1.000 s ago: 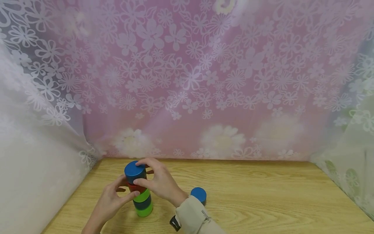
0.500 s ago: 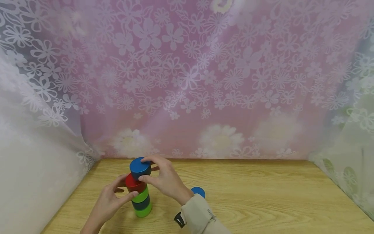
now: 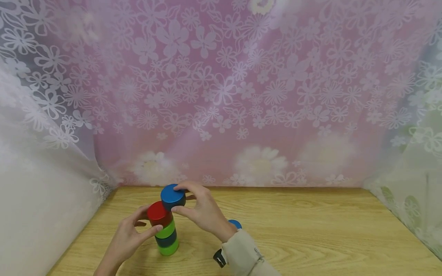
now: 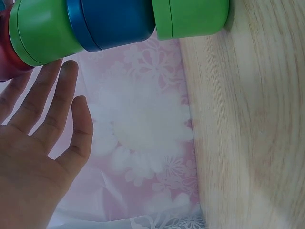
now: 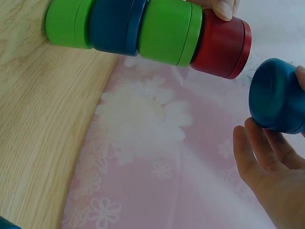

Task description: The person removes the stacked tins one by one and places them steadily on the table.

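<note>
A tower of round lidded tins stands on the table at the left in the head view. From the bottom up come a green tin (image 3: pixel 169 250), a dark blue tin (image 3: pixel 167 240), another green tin (image 3: pixel 167 230) and a red tin (image 3: pixel 159 214) on top. My left hand (image 3: pixel 125 237) holds the tower near its top, thumb at the front where red meets green, fingers around the far side. In the right wrist view its thumb touches the red tin. My right hand (image 3: pixel 203 210) grips a blue tin (image 5: pixel 274 95) between thumb and fingers, apart from the red one and tilted beside it.
Another blue tin (image 3: pixel 235 223) stands on the wooden table (image 3: pixel 310 230) beyond the right wrist, partly hidden by it. A flowered pink curtain (image 3: pixel 221 115) hangs along the table's back edge, with pale sheets at both sides.
The right hand has lifted the blue tin off the red one and carried it to the right, baring the red lid. The left hand keeps its hold on the tower.
</note>
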The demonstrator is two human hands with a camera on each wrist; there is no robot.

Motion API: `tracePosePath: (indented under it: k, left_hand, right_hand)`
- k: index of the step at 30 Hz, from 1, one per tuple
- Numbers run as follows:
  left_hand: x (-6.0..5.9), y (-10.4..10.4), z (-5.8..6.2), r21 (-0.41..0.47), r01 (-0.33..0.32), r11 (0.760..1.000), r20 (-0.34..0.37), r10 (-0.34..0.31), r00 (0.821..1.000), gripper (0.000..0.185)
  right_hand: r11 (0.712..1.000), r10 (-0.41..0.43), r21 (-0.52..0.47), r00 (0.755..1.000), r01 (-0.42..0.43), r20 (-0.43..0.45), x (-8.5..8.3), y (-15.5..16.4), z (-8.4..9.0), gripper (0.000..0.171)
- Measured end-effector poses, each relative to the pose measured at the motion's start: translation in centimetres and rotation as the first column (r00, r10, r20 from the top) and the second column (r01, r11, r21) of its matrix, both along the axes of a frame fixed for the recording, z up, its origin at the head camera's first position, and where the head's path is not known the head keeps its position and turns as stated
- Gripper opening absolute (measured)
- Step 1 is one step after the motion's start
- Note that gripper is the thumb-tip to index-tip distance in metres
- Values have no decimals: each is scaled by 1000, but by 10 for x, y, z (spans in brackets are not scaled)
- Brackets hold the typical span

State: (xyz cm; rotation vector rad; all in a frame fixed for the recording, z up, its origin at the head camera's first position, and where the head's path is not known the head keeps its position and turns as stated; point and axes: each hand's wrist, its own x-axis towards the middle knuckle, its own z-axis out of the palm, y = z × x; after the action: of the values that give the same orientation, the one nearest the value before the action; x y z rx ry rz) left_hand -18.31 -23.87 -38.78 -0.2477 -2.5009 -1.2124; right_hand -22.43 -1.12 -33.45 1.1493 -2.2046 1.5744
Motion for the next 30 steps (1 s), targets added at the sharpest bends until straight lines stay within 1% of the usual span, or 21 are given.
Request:
tracePosePath:
  k: [6,12,19,27,30]
  left_hand:
    - [0,0,1,17,0,1000,20,0,1000,55]
    - [0,0,0,11,-9,1000,15,8,1000,55]
    - [0,-1,-1,-1,-9,1000,-24,9,1000,54]
    - [-1,-2,-3,-9,-2,1000,-62,1,998,49]
    - [0,-3,-3,-12,11,1000,-92,-12,996,49]
  right_hand:
    - [1000,-5,-4,1000,5,20,2,7,-2,42]
    - [1000,-3,-12,1000,3,5,1,17,-6,40]
    - [1000,-17,-11,1000,17,-9,-2,30,-9,39]
    - [999,-54,3,998,53,19,-2,43,-14,40]
    - [998,-68,19,997,67,23,-3,49,-16,41]
